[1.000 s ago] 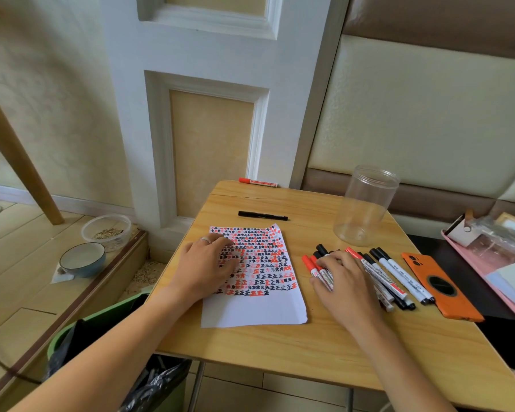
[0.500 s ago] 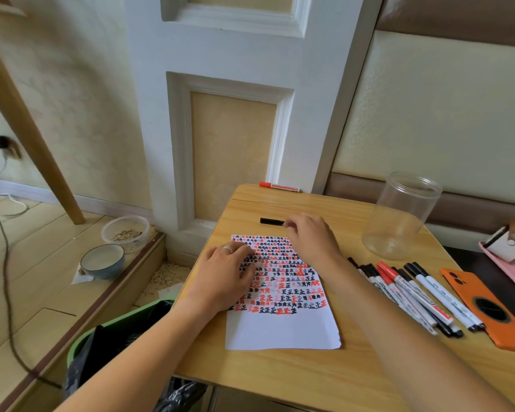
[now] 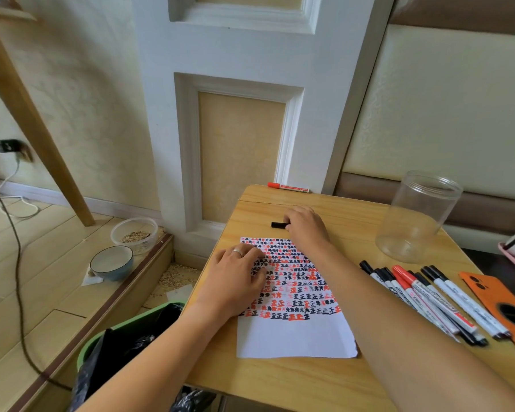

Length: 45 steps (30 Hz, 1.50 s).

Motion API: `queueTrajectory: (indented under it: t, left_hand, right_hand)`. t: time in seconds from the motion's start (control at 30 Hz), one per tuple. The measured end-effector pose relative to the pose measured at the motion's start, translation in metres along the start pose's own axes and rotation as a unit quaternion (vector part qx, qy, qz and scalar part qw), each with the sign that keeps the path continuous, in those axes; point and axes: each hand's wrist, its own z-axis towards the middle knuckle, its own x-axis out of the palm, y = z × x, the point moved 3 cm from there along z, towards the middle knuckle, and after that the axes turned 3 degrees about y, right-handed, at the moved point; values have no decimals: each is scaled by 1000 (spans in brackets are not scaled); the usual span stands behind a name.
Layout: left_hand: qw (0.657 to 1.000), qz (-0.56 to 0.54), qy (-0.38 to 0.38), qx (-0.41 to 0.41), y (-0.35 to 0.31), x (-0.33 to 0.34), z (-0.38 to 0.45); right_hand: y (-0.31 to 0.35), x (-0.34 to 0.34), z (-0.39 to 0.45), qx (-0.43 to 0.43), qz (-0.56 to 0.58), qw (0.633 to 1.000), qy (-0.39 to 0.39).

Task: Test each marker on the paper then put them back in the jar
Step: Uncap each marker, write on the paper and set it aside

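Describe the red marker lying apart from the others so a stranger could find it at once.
Start at the wooden table and look to its far edge, where it meets the white wall panel. A red marker lies flat along that edge, beyond the right hand and the paper. Unlike the bunch of markers lying side by side near the clear jar, it lies alone.
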Motion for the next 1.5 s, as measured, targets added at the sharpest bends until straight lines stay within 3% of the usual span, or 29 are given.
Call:
queueTrajectory:
  t: [0.17, 0.3, 0.4, 0.5, 0.6, 0.8, 1.07, 1.5]
  left_hand:
    - [1000, -8, -3, -9, -3, -4, -2]
    - [997, -53, -57, -20, -5, -9, -5]
    - [993, -56, -101, 33, -7, -14, -9]
    - [990, -46, -71, 112, -15, -19, -15]
    - [982, -82, 5, 168, -24, -19, -21]
    - [969, -119, 72, 204, -44, -12, -30]
    - [978, -115, 52, 166, -60, -7, -28]
    - [976, -117, 40, 177, -54, -5, -28]
  right_hand:
    - [15, -15, -15, -53, -18, 997, -50]
    - [37, -36, -58, -124, 0, 990, -66]
    - [45, -48, -98, -157, 26, 985, -64]
    - [47, -57, -136, -175, 66, 979, -77]
    - [42, -58, -165, -163, 123, 975, -85]
    - [28, -56, -201, -149, 142, 971, -120]
    - [20, -61, -210, -106, 93, 976, -169]
    - [19, -54, -207, -68, 49, 990, -117]
